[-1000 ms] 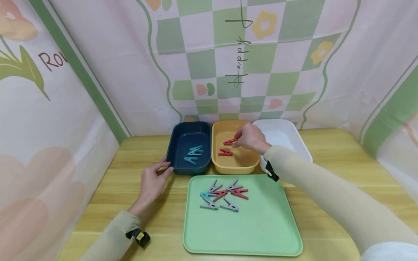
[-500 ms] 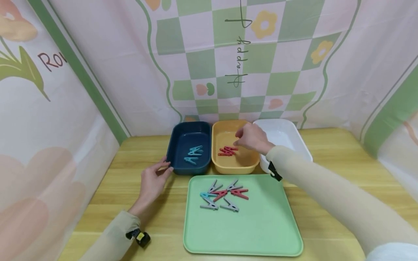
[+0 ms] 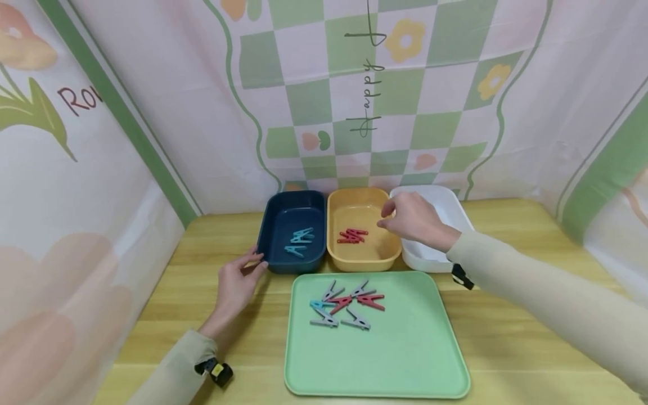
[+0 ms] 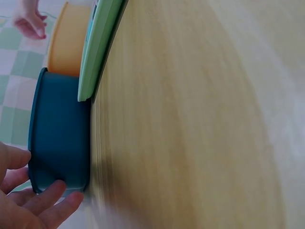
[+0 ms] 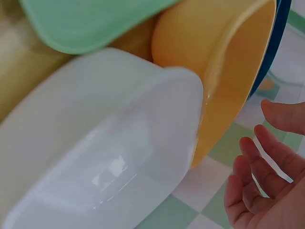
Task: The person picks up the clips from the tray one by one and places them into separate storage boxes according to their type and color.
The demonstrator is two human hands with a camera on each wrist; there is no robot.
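Your red clips [image 3: 352,236] are lying together in the yellow box [image 3: 361,216], and your right hand [image 3: 415,217] is hanging between 2 and 3 o'clock from them, fingers loosely bent, thumb apart. Toward 9 o'clock, the blue box [image 3: 296,216] is holding blue clips [image 3: 302,236], and your left hand [image 3: 238,286] is touching its 8 o'clock corner with spread fingers. The white box [image 3: 445,211] is sitting at 3 o'clock from the yellow one, while the green tray [image 3: 385,360] is holding more clips [image 3: 358,322] at 6 o'clock.

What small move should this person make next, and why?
Probably bring the right hand down to the rightmost red clothespin on the green tray: that hand looks empty, and the yellow bin holds other red clothespins.
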